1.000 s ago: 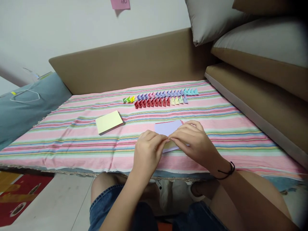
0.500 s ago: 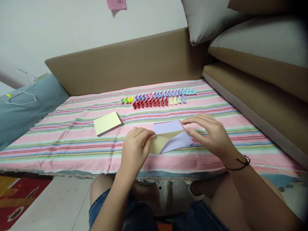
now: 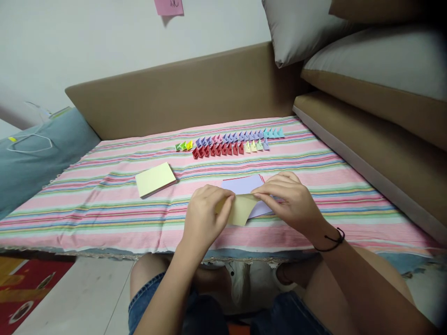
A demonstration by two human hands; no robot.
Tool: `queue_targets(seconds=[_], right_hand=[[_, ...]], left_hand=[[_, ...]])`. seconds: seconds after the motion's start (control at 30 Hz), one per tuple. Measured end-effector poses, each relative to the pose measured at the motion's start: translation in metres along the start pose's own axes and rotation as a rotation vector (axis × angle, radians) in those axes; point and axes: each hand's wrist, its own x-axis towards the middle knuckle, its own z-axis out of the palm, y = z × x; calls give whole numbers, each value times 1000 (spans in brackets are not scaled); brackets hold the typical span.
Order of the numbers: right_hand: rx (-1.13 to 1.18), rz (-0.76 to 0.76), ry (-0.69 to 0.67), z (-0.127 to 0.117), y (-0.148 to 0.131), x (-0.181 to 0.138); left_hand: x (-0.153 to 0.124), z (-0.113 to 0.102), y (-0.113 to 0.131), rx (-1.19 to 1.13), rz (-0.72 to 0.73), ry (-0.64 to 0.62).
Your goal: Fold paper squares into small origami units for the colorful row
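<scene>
A pale yellow sheet of paper [image 3: 241, 211] is held between my two hands, its upper edge pinched at both ends. My left hand [image 3: 208, 211] grips the left end between thumb and fingers. At the right end, my right hand [image 3: 287, 197] pinches the same edge, and a black cord bracelet [image 3: 333, 239] circles that wrist. Beneath and behind the sheet lies lavender paper [image 3: 242, 184] with a thin red edge showing at its top. The sheet's lower part hangs tilted over it. Fingers cover both upper corners.
A stack of pale yellow paper [image 3: 155, 179] lies to the left on the striped cloth [image 3: 115, 209]. Toward the back stand rows of small folded paper pieces [image 3: 223, 149] in several colours. Cushions [image 3: 377, 60] are piled at the right, beside a brown backrest [image 3: 181, 88].
My right hand has moved left and closed on the yellow sheet's edge. My left hand has shifted slightly right, and the sheet has come up with its top edge between both hands.
</scene>
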Motion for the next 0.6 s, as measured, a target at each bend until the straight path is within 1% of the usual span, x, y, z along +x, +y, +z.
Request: queue_targets(seconds=[0.1,0.2,0.3,0.37,0.43,0.5,0.6], right_hand=[[-18,28,20,-9,6,-1],[-14,82,34,-16,12,-4],[38,188,56,-18,16,-7],[138,336,69,-17,18,-8],[296,508,62,-13,18,-8],[477,635,47,-8,18,-7],[691,729,37,1,17,-6]], left_hand=[[-3,-11,-11,28,-21,-4],[-8,-25,-27,55,-46,25],[-12,-35,-40,122,-138,130],[-14,-36,-42,106,-251,222],[-14,-32,-39,-60,-376,283],[-14,-23,-31,-372,-481,267],[-13,-4,-16,-823,-621,94]])
